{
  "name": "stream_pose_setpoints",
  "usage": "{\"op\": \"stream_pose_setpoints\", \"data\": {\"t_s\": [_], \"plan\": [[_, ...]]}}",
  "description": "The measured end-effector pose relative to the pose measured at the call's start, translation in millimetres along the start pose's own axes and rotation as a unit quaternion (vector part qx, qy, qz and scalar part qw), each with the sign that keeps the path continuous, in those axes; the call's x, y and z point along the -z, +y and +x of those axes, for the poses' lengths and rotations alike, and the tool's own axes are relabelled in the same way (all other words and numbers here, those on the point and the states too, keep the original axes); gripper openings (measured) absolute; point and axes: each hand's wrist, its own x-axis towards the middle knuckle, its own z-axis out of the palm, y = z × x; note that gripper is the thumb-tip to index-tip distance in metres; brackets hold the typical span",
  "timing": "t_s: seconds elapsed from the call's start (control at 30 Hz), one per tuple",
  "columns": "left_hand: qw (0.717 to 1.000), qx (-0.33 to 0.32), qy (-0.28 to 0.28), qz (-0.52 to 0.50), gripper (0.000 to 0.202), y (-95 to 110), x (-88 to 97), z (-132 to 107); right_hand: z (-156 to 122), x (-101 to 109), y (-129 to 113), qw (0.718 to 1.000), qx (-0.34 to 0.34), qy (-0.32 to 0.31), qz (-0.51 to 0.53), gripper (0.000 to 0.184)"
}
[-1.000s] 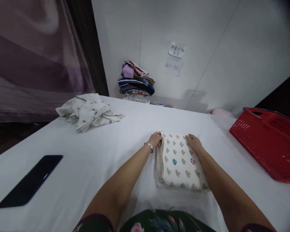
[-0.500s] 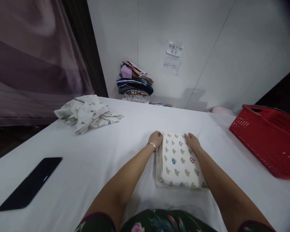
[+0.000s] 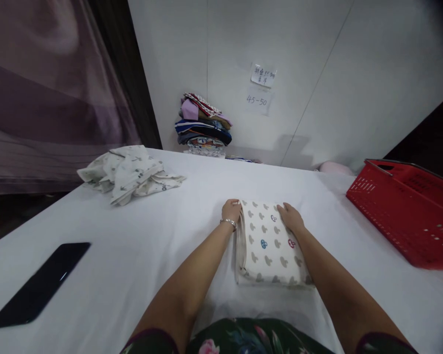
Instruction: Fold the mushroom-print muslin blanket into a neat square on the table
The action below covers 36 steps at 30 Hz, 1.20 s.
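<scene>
A cream folded cloth (image 3: 271, 243) with grey mushroom prints, plus a few blue and red ones, lies flat in front of me in several layers. At its far left corner, my left hand (image 3: 231, 210), with a silver bracelet at the wrist, is closed on the edge. My right hand (image 3: 291, 217) grips the far right edge, thumb and fingers at the border; its underside is hidden. Farther left on the table sits a crumpled white cloth (image 3: 133, 172) with small dark prints, away from both hands.
A white sheet covers the table (image 3: 162, 231). A dark, flat phone-like slab (image 3: 40, 285) lies at the left, and a red plastic basket (image 3: 406, 211) stands at the right. Behind the far edge rises a stack of folded clothes (image 3: 204, 123) beside the wall with paper notes (image 3: 260, 88).
The whole view has shifted slightly, with everything a little farther left. My left hand's fingers have adjusted at the cloth's far left corner. The folded cloth stays flat between both hands.
</scene>
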Motion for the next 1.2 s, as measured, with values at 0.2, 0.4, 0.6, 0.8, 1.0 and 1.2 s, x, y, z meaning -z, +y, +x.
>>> {"op": "stream_pose_setpoints", "data": {"t_s": [0.2, 0.4, 0.6, 0.8, 1.0, 1.2], "plan": [[0.999, 0.023, -0.012, -0.035, 0.023, -5.4, -3.7, 11.6, -9.3, 2.1, -13.3, 0.993, 0.073, 0.072, -0.058, 0.055], [1.000, 0.007, -0.017, -0.023, 0.020, -2.1, -2.3, 11.8, -46.4, -11.9, -59.0, 0.948, 0.314, 0.046, -0.039, 0.047], [0.999, 0.020, -0.044, -0.024, 0.018, 1.9, -1.2, 9.9, -67.9, -35.9, -82.4, 0.923, 0.369, -0.044, -0.094, 0.045], [0.993, 0.068, -0.081, -0.052, 0.023, 3.6, 8.1, -2.8, -71.2, -32.0, -79.7, 0.926, 0.367, -0.039, -0.080, 0.045], [0.987, 0.086, -0.122, -0.060, 0.025, -1.4, 18.3, -20.0, -83.1, -28.0, -82.3, 0.926, 0.364, -0.051, -0.082, 0.046], [0.984, 0.083, -0.140, -0.074, 0.024, -7.9, 29.2, -36.0, -84.5, -25.4, -82.0, 0.927, 0.357, -0.074, -0.083, 0.046]]}}
